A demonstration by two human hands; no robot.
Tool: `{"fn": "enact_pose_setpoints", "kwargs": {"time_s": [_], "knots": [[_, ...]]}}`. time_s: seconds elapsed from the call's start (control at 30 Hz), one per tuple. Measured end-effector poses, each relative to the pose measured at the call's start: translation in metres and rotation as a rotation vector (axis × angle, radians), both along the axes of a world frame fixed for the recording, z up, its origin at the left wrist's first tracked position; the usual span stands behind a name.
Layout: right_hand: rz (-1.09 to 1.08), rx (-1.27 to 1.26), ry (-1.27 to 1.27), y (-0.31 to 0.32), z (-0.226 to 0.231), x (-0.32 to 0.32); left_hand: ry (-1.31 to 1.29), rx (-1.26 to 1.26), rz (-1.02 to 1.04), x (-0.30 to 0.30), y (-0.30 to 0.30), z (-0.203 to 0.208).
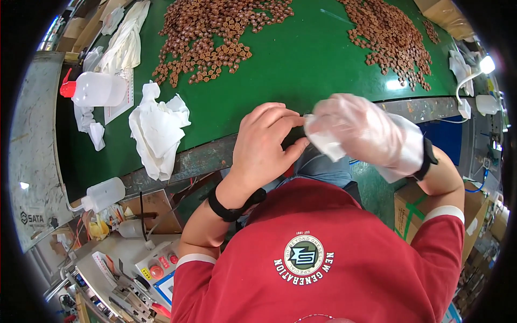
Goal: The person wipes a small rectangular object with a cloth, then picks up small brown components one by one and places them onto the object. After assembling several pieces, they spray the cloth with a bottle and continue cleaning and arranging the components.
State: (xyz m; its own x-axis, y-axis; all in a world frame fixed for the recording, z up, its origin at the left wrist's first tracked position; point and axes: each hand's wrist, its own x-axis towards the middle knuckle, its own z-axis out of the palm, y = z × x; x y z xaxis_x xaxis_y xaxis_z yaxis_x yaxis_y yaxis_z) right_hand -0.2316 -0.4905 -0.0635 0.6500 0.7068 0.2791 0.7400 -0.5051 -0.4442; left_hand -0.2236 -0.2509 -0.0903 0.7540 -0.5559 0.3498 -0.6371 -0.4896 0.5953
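Observation:
My bare left hand (265, 141) is at the near edge of the green table (301, 59), a black band on its wrist. Its fingers are curled, with thumb and forefinger brought toward my right hand; whatever they pinch is too small or hidden to make out. My right hand (362, 132) wears a clear plastic glove and is smeared by motion. Its fingers close on a folded white wipe (326, 141), which is right beside the left fingertips. Small brown round pieces (207, 35) are heaped at the far left of the tabletop, and a second heap (390, 40) is at the far right.
A crumpled white paper (157, 129) hangs over the table's near edge. Farther left lies a squeeze bottle (99, 89) with a red nozzle. Below it is another clear bottle (104, 194). At the right stands a lit lamp (486, 65) on a bent neck. A cardboard box (412, 210) is below the table.

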Motion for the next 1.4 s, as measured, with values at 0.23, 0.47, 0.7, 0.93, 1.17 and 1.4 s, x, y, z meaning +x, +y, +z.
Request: {"fn": "enact_pose_setpoints", "kwargs": {"time_s": [0.23, 0.47, 0.7, 0.93, 1.17, 1.4], "knots": [[-0.051, -0.036, 0.062, -0.020, 0.012, -0.002, 0.004, -0.028, 0.009, -0.001, 0.000, -0.003], [0.025, -0.003, 0.016, 0.004, 0.012, 0.003, -0.004, -0.009, 0.002, 0.000, 0.000, 0.000], [-0.086, 0.005, 0.050, 0.004, 0.012, -0.001, -0.001, -0.033, -0.002, -0.001, -0.001, -0.002], [-0.088, -0.001, 0.076, -0.003, 0.015, -0.002, -0.014, -0.045, 0.006, -0.002, 0.000, -0.004], [-0.099, -0.038, 0.055, 0.019, 0.010, 0.008, -0.030, -0.031, 0.005, -0.002, 0.000, -0.002], [-0.068, 0.025, 0.040, -0.007, 0.008, 0.004, -0.017, -0.055, -0.001, -0.001, -0.002, -0.002]]}}
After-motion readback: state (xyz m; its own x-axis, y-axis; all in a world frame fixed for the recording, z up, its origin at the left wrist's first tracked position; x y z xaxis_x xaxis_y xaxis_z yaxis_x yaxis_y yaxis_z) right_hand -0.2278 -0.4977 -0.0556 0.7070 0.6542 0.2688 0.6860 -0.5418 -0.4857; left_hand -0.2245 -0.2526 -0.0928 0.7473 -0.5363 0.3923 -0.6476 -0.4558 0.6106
